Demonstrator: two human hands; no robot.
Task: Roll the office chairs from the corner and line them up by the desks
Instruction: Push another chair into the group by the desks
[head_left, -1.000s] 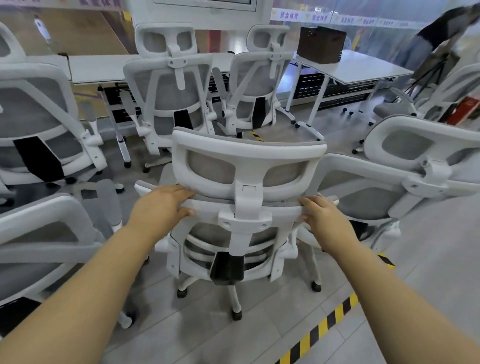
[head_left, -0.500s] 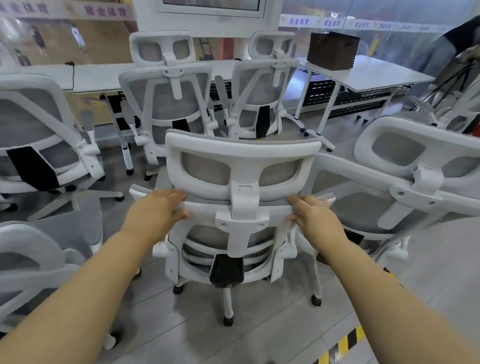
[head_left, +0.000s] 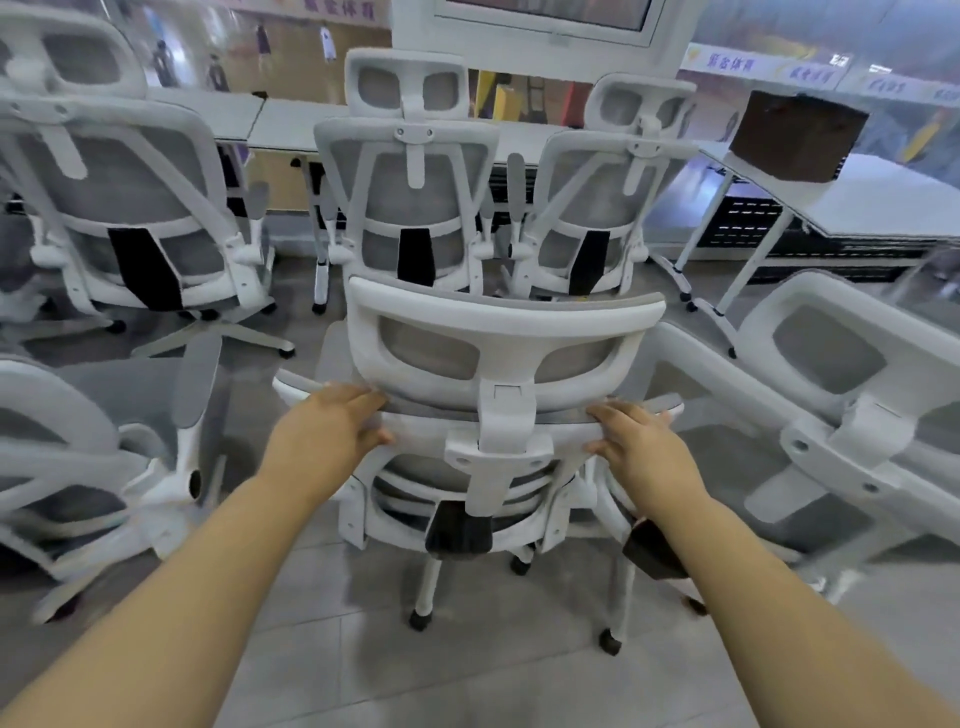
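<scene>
A white-framed office chair (head_left: 498, 338) with grey mesh stands right in front of me, its back turned to me. My left hand (head_left: 324, 431) grips the top left edge of its backrest, fingers over the rim and thumb underneath. My right hand (head_left: 636, 441) grips the top right edge the same way. Ahead, two like chairs (head_left: 410, 192) (head_left: 602, 208) stand side by side against a row of white desks (head_left: 291, 122). A third chair (head_left: 119, 208) stands at the desks to the left.
Another chair (head_left: 78, 467) crowds my left side and one (head_left: 831, 395) leans close on my right. A white table (head_left: 878, 197) at the right back carries a dark brown box (head_left: 795, 135). Grey tile floor (head_left: 467, 675) lies open below me.
The chair in my hands has rolled forward toward the desks. The yellow-black floor stripe has dropped out of view behind me. Both hands keep the same grip.
</scene>
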